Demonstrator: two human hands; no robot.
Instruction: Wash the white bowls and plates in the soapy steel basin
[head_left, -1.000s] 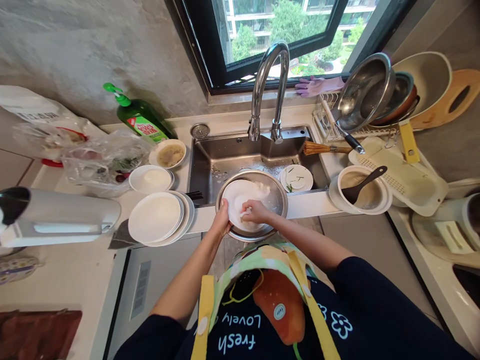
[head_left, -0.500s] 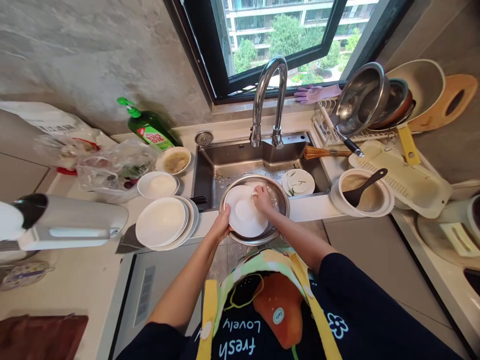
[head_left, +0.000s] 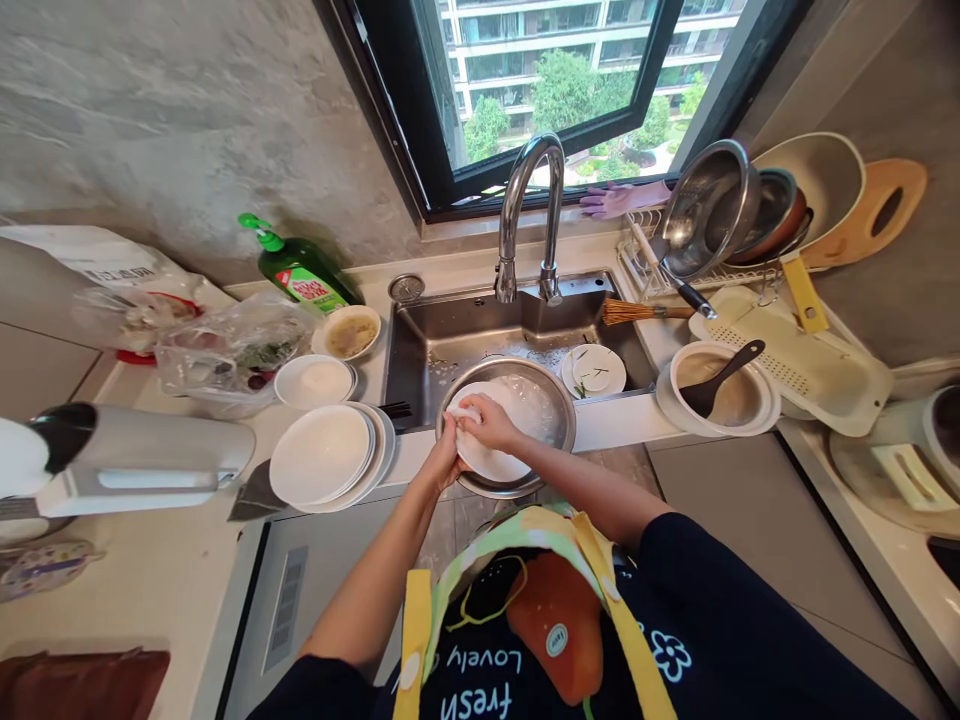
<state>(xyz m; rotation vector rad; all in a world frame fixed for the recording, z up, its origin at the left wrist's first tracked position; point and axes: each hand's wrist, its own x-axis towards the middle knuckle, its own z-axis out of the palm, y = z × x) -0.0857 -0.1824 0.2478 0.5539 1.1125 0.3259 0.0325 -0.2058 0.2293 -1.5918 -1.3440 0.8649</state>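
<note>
1. Your left hand [head_left: 444, 465] reached in from the near-left side of the steel bowl [head_left: 544, 400], forearm running up from the lower left with the wrist almost straight.
2. Its fingers were clamped on the left rim of the white plate [head_left: 499, 462], thumb on top and the other fingers hidden beneath.
3. The plate sat tilted inside the bowl's near half, face up, with its left edge raised toward you.
4. Your right hand [head_left: 489, 424] came across from the bowl's near-right side, elbow bent and knuckles upward.
5. Its fingers were curled shut on a small white cloth [head_left: 465, 413], pressing it onto the plate's upper-left rim right beside your left hand; I could not tell whether it was cloth or sponge.
6. The two hands were touching or nearly so above the bowl's left edge.
7. A stack of white plates [head_left: 322, 465] lay on the counter left of the bowl, and a small plate [head_left: 594, 370] lay just behind the bowl's right side.
</note>
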